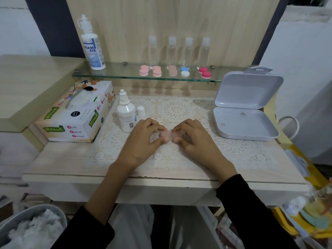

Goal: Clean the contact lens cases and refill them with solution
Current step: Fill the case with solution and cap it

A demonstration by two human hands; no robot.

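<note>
1. The left hand [143, 139] and the right hand [194, 137] meet in the middle, fingers curled.
2. Both pinch a pale pink lens case [168, 134] held between them, over the lace mat [179, 108].
3. A small white bottle [125, 114] stands just past the left hand, with its cap [141, 111] off beside it.
4. An open white box [246, 123] lies to the right of the right hand.

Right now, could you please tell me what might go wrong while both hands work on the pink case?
The small bottle stands uncapped close beside the left hand; a nudge could tip it and spill solution. The right hand and left pinch the pink lens case at the fingertips, so it might slip onto the lace mat. The loose cap could get knocked away.
</note>
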